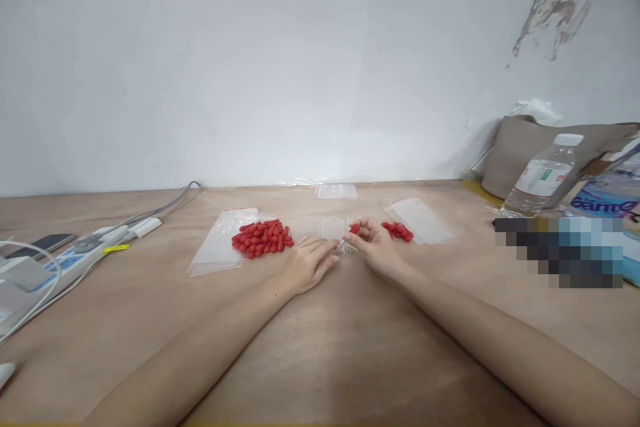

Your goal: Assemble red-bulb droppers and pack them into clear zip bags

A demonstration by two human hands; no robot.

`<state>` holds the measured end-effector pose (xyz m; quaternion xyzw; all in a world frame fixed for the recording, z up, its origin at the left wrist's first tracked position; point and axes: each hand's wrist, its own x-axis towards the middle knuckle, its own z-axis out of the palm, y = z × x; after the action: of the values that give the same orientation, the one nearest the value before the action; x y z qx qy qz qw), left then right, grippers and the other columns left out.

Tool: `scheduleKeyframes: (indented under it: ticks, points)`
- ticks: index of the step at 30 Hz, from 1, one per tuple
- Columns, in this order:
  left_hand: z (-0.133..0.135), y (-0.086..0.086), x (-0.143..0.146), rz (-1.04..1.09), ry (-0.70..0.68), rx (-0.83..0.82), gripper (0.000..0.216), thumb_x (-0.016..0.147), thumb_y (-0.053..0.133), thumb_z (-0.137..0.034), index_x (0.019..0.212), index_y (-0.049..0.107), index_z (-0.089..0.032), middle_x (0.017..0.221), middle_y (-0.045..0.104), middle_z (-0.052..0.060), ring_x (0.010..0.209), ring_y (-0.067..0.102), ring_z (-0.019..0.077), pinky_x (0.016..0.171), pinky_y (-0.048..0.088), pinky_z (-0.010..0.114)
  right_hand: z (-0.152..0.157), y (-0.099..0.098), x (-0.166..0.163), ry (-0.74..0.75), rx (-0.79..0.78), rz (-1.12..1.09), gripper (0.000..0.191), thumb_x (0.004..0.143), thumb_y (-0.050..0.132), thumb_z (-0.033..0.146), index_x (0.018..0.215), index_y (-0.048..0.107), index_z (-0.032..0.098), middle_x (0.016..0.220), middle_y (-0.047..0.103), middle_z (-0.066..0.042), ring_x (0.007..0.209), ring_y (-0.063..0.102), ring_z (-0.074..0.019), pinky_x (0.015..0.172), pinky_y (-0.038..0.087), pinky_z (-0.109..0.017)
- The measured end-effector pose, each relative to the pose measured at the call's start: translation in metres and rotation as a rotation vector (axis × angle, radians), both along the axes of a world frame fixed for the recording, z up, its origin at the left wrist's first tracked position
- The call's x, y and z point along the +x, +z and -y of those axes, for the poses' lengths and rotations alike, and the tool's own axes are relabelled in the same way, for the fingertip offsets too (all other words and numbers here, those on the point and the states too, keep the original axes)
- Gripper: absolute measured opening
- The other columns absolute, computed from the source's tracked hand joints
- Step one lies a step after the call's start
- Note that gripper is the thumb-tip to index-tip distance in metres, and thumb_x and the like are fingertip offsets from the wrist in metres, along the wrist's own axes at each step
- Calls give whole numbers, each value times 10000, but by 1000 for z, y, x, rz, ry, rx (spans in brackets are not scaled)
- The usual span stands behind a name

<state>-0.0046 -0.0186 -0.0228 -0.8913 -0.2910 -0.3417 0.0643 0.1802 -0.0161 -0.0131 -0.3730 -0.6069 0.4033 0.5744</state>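
Note:
My left hand [306, 265] lies on the wooden table [320, 347], fingers stretched toward a clear plastic strip of small tubes [320, 228], touching its near edge. Closed in a pinch, my right hand [374, 245] holds one small red cap [355, 229] at the strip's right end. A large pile of red caps [262, 239] lies left of the strip beside a stack of clear plastic bags [220, 248]. A smaller heap of red caps [399, 231] lies just beyond my right hand.
More clear bags lie at the back [336, 191] and right [420, 220]. A power strip with cables [75, 257] and a phone [45, 244] sit at the left. Two water bottles [543, 177] and a beige bag [525, 153] stand at the right by the wall.

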Motion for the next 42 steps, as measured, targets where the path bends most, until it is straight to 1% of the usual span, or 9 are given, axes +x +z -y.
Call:
scheduleKeyframes:
  ticks: [5, 8, 11, 17, 22, 27, 29, 35, 42]
  points:
    - [1, 7, 1, 55, 238, -15, 297, 854, 438, -318, 1097, 532, -176, 1050, 592, 73, 1014, 494, 217, 858, 376, 380, -28, 30, 33, -278, -30, 120, 459, 715, 497, 529, 969, 563, 152, 684, 598, -25, 559, 518, -120, 530, 392, -249]
    - [-2, 5, 1, 47, 324, -21, 256, 831, 472, -322, 1023, 570, -184, 1054, 582, 75, 1024, 476, 232, 868, 351, 405, -49, 41, 62, -484, -83, 464, 367, 724, 511, 451, 920, 602, 154, 677, 621, -36, 561, 529, -133, 539, 371, -252]
    - [-5, 2, 0, 35, 371, -19, 240, 814, 494, -338, 977, 592, -192, 1050, 571, 81, 1023, 467, 239, 876, 329, 428, -63, 38, 70, -606, -156, 753, 299, 719, 521, 409, 880, 623, 179, 736, 647, -45, 663, 573, -165, 613, 371, -271]
    - [-4, 1, 0, 32, 407, -29, 216, 807, 501, -355, 916, 610, -203, 1018, 566, 77, 1009, 462, 231, 880, 308, 439, -69, 21, 49, -621, -207, 1149, 288, 722, 498, 437, 831, 638, 210, 815, 662, -61, 838, 583, -236, 795, 304, -389]
    - [-3, 1, 0, 36, 432, -43, 213, 807, 498, -360, 913, 609, -212, 1021, 560, 72, 998, 461, 237, 826, 335, 418, -64, 30, 62, -644, -232, 1195, 414, 702, 485, 509, 932, 626, 195, 904, 649, -91, 924, 549, -267, 810, 293, -414]
    - [-8, 9, -1, 42, 546, -62, 204, 781, 518, -366, 875, 590, -200, 989, 566, 80, 941, 464, 258, 783, 343, 420, -55, 41, 76, -483, -379, 1310, 323, 688, 508, 492, 586, 636, 214, 599, 617, -51, 771, 574, -253, 802, 283, -448]
    - [-13, 14, 1, 28, 597, -78, 229, 758, 534, -398, 857, 580, -197, 980, 561, 87, 952, 452, 271, 790, 339, 426, -53, 41, 75, -430, -397, 1336, 311, 693, 519, 464, 537, 621, 215, 541, 589, -35, 714, 578, -230, 803, 286, -448]
    - [-41, 22, 21, -39, 732, -180, 320, 704, 539, -484, 750, 621, -178, 1069, 517, 134, 1050, 400, 310, 868, 282, 460, -52, 37, 69, -476, -333, 1375, 288, 744, 502, 383, 604, 646, 176, 597, 608, -78, 719, 576, -231, 753, 316, -426]
    - [-56, 24, 35, -163, 862, -265, 307, 702, 489, -367, 747, 661, -117, 976, 554, 192, 985, 439, 343, 824, 301, 469, -52, 31, 68, -558, -151, 1422, 321, 814, 447, 340, 638, 631, 144, 818, 635, -118, 809, 560, -236, 758, 283, -408]
